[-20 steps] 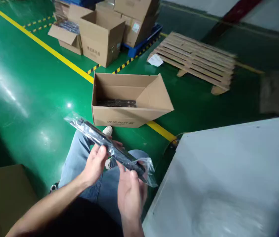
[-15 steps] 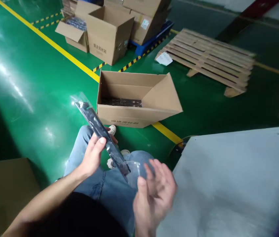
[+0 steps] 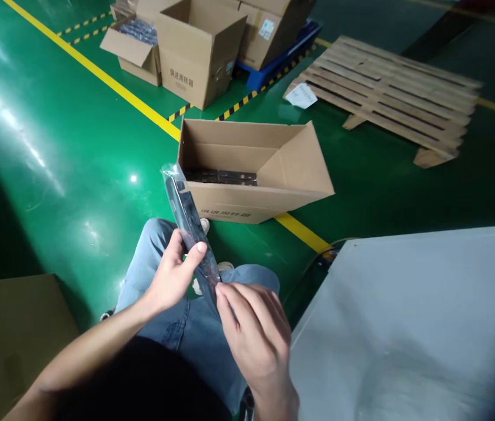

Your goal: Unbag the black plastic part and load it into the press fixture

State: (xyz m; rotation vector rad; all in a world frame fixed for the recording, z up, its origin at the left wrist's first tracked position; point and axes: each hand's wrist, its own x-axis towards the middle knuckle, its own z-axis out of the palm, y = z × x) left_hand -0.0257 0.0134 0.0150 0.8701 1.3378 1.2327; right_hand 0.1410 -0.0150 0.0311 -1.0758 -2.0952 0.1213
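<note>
Half a second ago the right hand (image 3: 253, 333) hung open and clear of the bagged strip (image 3: 190, 228); now its fingertips pinch the strip's lower end. The left hand (image 3: 172, 275) is closed around the middle, the strip standing steeper over the knees. One strip held; more lie in the open box (image 3: 251, 202). One pallet (image 3: 387, 88), one grey surface (image 3: 405, 327).
</note>
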